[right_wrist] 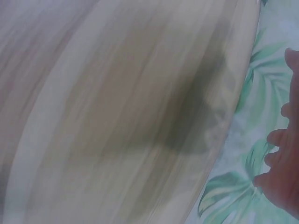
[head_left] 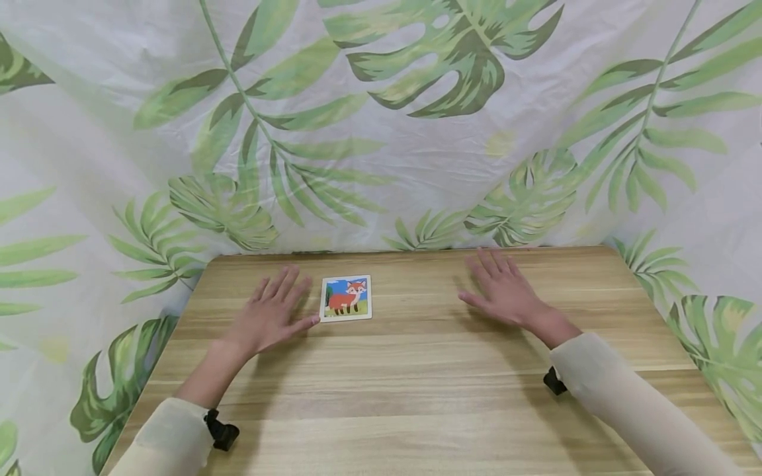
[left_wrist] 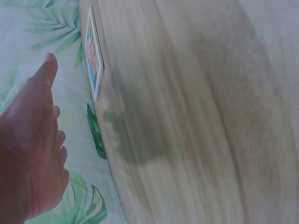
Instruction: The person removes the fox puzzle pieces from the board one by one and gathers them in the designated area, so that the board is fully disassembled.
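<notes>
A square fox picture puzzle (head_left: pixel 346 298) with a white border lies flat towards the back of the wooden table, left of the middle. My left hand (head_left: pixel 270 317) hovers over the table just left of it, fingers spread, the thumb tip at the picture's lower left corner in the head view. In the left wrist view the fox picture (left_wrist: pixel 93 56) appears edge-on, beyond the raised thumb of the left hand (left_wrist: pixel 35 140). On the right, my right hand (head_left: pixel 503 291) is held above the table, its fingers straight and spread, holding nothing.
The wooden table (head_left: pixel 405 390) reaches back to a hanging cloth (head_left: pixel 417 165) printed with green leaves, which also falls along both sides. Each sleeve carries a small black clip (head_left: pixel 221 431) near the wrist.
</notes>
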A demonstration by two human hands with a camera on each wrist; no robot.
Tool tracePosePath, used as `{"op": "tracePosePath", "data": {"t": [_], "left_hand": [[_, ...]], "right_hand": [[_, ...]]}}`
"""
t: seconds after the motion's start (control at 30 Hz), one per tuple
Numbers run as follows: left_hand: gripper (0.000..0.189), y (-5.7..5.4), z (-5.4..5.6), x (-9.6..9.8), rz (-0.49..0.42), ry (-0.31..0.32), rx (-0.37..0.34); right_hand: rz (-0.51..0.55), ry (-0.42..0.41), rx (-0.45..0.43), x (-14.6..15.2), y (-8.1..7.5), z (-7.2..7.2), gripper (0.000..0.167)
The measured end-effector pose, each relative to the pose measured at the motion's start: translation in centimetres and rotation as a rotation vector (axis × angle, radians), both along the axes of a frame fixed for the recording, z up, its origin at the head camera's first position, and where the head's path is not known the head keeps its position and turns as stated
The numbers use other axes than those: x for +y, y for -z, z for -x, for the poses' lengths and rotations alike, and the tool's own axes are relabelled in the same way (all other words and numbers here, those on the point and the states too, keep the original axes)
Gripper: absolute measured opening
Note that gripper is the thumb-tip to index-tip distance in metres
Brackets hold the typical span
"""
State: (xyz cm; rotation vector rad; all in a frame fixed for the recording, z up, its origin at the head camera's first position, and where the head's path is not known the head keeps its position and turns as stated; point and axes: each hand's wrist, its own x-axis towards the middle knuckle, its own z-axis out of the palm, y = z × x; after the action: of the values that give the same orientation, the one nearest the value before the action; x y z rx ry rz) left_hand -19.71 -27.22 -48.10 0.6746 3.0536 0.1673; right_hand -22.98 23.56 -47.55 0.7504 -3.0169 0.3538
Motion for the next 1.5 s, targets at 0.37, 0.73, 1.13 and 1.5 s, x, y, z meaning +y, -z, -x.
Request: {"op": "tracePosePath", "data": {"t": [0.37, 0.73, 1.13, 1.5], "left_hand": [[0.089, 0.1, -0.6, 2.0, 0.001, 0.127, -0.089], [0.088, 0.8, -1.3, 3.0, -0.002, 0.262, -0.077], [0.087, 1.4, -1.5, 3.5, 0.033, 0.306, -0.106], [0.086, 1.6, -1.4, 3.5, 0.023, 0.352, -0.107]], "right_hand": [[0.027, -0.085, -0.003, -4.6, -0.4, 0.7, 0.082], [0.069, -0.196, 0.030, -9.6, 0.1, 1.6, 0.075], [0.177, -0.294, -0.042, -14.0, 0.0, 2.5, 0.065], [0.207, -0.369, -0.102, -17.7, 0.0, 4.5, 0.058]]}}
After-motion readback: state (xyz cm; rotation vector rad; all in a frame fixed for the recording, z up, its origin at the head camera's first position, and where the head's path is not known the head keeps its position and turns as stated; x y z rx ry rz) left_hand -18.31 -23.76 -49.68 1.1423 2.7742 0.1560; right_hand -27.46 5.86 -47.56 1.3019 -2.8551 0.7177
